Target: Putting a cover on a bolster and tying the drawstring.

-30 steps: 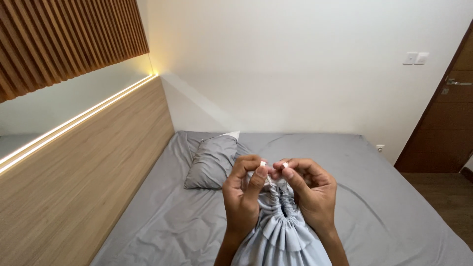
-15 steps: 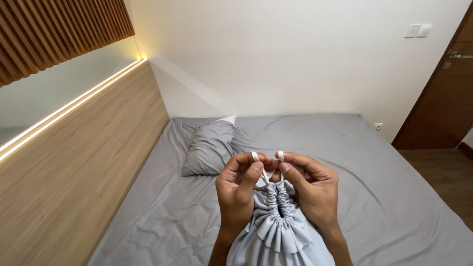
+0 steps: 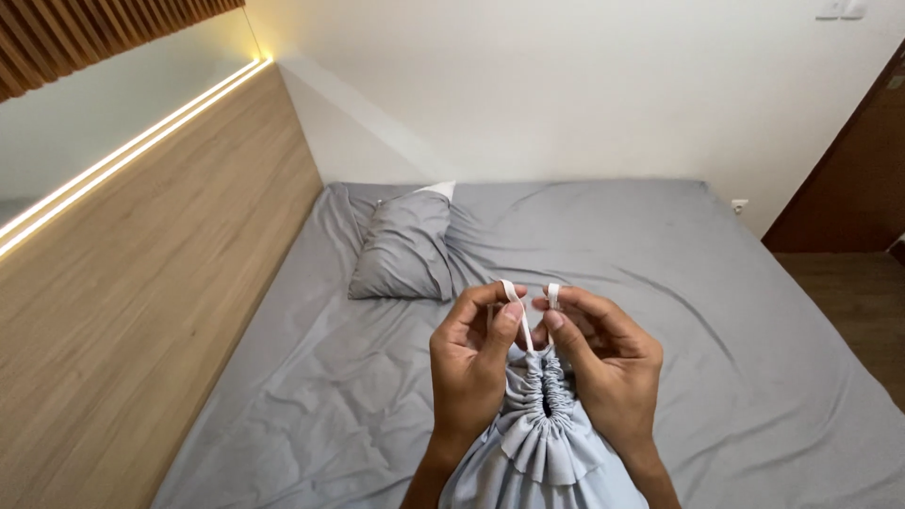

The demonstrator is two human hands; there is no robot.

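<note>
A light blue-grey drawstring bag rises from the bottom of the view, its mouth gathered tight into pleats. My left hand pinches one white drawstring end between thumb and forefinger. My right hand pinches the other white drawstring end in the same way. Both hands meet just above the gathered mouth, fingertips almost touching. The bag's lower part is cut off by the frame edge.
A bed with a wrinkled grey sheet fills the room below the hands. A grey pillow lies near the wooden headboard on the left. A dark wooden door and wood floor are at the right.
The view has tilted down, so the bed and pillow sit higher in frame. My hands have drawn the two white cord ends up out of the bag's gathered mouth.
</note>
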